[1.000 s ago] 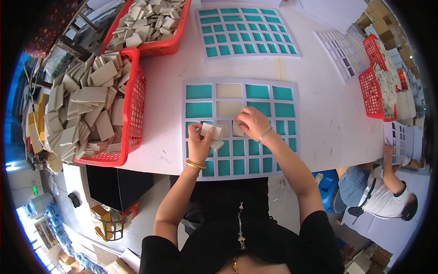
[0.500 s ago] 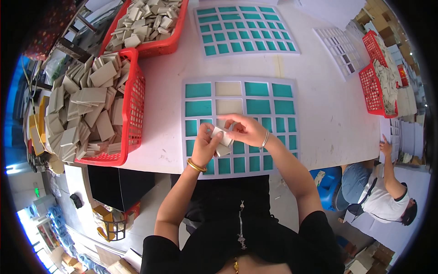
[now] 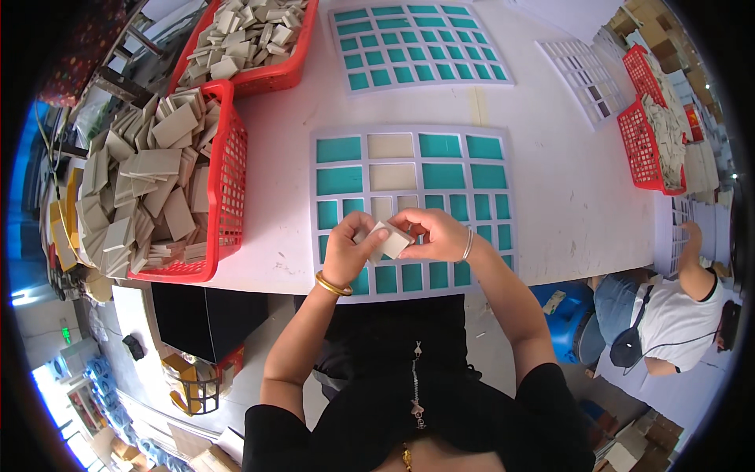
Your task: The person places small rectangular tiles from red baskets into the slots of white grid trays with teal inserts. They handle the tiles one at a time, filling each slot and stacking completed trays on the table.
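A white grid frame (image 3: 412,164) with teal openings lies on the white table in front of me; a few openings hold beige tiles (image 3: 391,146). Over its lower middle, my left hand (image 3: 346,250) and my right hand (image 3: 431,233) meet and hold small beige tiles (image 3: 387,239) between their fingers. A gold bangle is on my left wrist, a thin bracelet on my right.
A red basket (image 3: 226,189) heaped with beige tiles stands at the left, another red basket (image 3: 277,75) behind it. A second teal grid frame (image 3: 417,46) lies further back. At the right are a red basket (image 3: 638,149) and a seated person (image 3: 668,315).
My right hand has come off the grid toward my left hand. Both hands now hold the small tiles together above the frame's lower rows.
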`<act>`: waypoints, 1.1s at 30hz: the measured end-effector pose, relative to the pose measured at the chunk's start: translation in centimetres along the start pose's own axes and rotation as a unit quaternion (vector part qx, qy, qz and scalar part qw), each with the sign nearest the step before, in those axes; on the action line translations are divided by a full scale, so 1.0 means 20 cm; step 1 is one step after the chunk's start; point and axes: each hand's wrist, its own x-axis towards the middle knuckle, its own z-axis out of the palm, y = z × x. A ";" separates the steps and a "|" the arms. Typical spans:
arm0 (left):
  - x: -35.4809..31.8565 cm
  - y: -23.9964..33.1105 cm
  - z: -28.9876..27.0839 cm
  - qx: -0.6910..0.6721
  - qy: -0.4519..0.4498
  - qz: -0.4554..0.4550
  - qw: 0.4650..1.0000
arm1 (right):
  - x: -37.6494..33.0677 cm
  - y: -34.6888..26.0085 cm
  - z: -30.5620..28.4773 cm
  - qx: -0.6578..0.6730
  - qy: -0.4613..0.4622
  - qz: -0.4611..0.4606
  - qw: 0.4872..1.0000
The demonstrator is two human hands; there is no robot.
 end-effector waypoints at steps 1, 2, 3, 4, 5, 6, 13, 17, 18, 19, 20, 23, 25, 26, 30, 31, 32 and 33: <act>0.00 0.01 0.01 0.005 0.007 0.003 1.000 | -0.01 0.00 0.00 0.007 0.005 -0.004 1.000; 0.00 0.02 0.01 0.010 0.015 0.007 1.000 | -0.02 0.02 -0.01 0.002 0.008 -0.006 1.000; 0.00 0.04 0.01 0.006 0.025 0.002 1.000 | -0.02 0.06 -0.03 -0.003 0.013 -0.008 1.000; 0.01 0.05 0.00 0.002 0.035 -0.002 0.999 | -0.03 0.09 -0.05 -0.008 0.018 -0.010 1.000; 0.02 0.06 -0.01 -0.003 0.045 -0.006 0.999 | -0.04 0.10 -0.07 -0.053 0.049 -0.051 0.996; 0.02 0.05 -0.04 0.013 0.035 0.008 0.999 | -0.04 0.09 -0.07 -0.096 0.077 -0.092 0.988; 0.04 0.08 0.06 0.014 0.058 0.014 0.998 | -0.05 0.05 0.00 0.093 0.054 0.005 0.994; 0.03 0.08 0.01 0.109 0.063 0.079 0.989 | -0.10 0.09 -0.02 0.140 0.135 -0.014 0.981; 0.03 0.08 -0.01 0.115 0.064 0.088 0.987 | -0.11 0.10 -0.04 0.146 0.165 -0.019 0.975; 0.03 0.10 -0.05 0.175 0.034 0.108 0.978 | -0.13 0.12 -0.06 0.123 0.194 -0.016 0.973; 0.04 0.12 -0.09 0.234 0.004 0.128 0.964 | -0.14 0.14 -0.09 0.100 0.222 -0.012 0.970; 0.05 0.15 -0.09 0.360 -0.076 0.113 0.923 | -0.18 0.17 -0.12 0.090 0.258 -0.005 0.962; 0.07 0.12 -0.06 0.417 -0.120 0.109 0.894 | -0.18 0.19 -0.11 0.086 0.257 -0.007 0.963; 0.08 0.11 -0.04 0.429 -0.129 0.117 0.887 | -0.18 0.19 -0.10 0.090 0.259 -0.008 0.962; 0.12 0.02 0.01 0.501 -0.128 0.132 0.846 | -0.19 0.19 -0.08 0.102 0.269 -0.002 0.958; 0.12 0.01 0.02 0.513 -0.122 0.136 0.839 | -0.19 0.20 -0.08 0.104 0.271 0.003 0.957; 0.12 0.01 0.03 0.524 -0.116 0.140 0.832 | -0.20 0.21 -0.09 0.106 0.273 0.001 0.956; 0.12 0.01 0.04 0.528 -0.111 0.141 0.830 | -0.20 0.22 -0.10 0.107 0.275 0.000 0.955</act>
